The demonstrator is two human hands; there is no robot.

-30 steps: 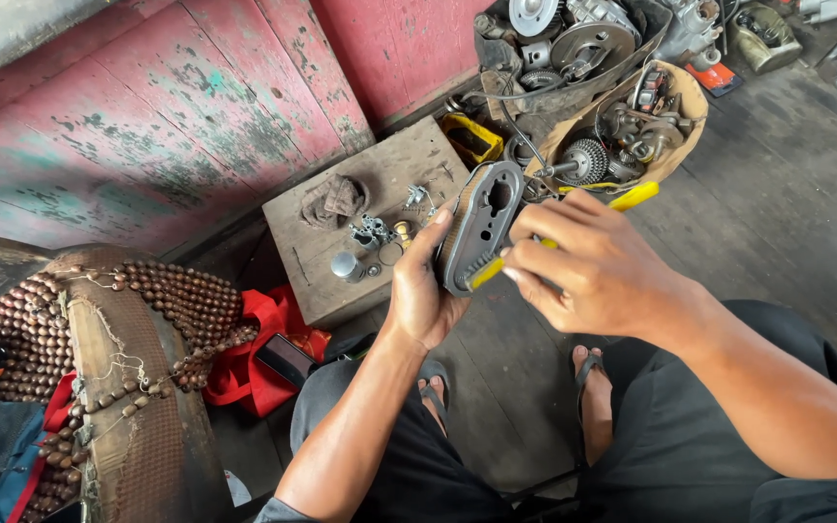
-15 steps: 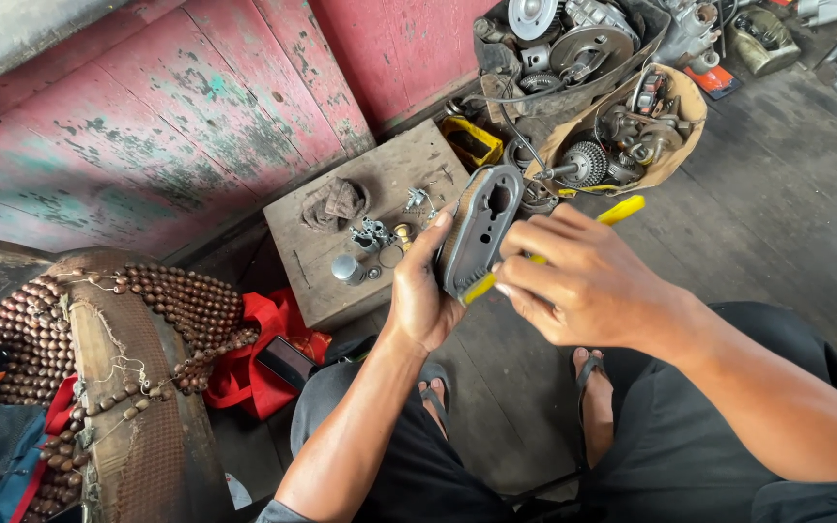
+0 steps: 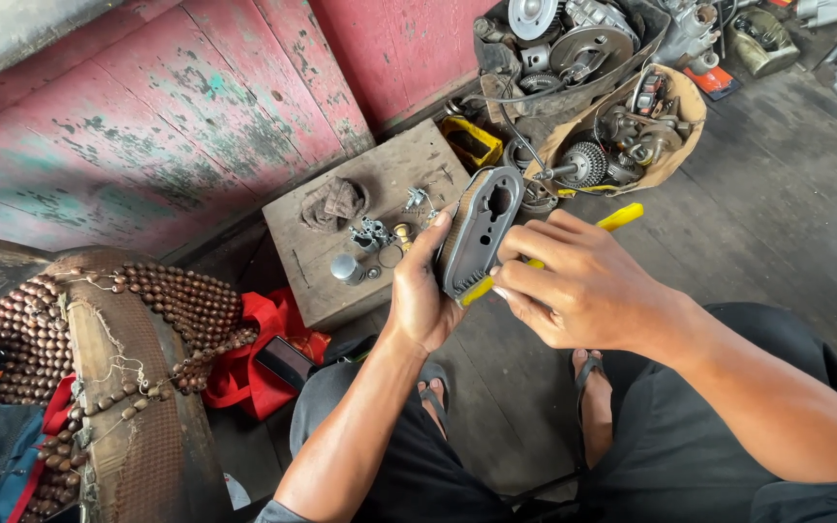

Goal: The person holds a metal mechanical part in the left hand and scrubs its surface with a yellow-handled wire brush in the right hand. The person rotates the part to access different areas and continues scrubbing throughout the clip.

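A weathered red plank wall [image 3: 147, 145] backs a low, scuffed wooden block [image 3: 341, 261] that serves as a bench, keeping a crumpled rag [image 3: 333, 201] and small bright metal fittings [image 3: 375, 235] off the dark floor and within reach. Above it, the left hand [image 3: 423, 291] wraps its fingers around the edge of an oblong grey metal cover [image 3: 477, 232], holding it upright so its face is open to work. The right hand [image 3: 583, 291] pinches a slim yellow-handled tool [image 3: 622, 216] against it.
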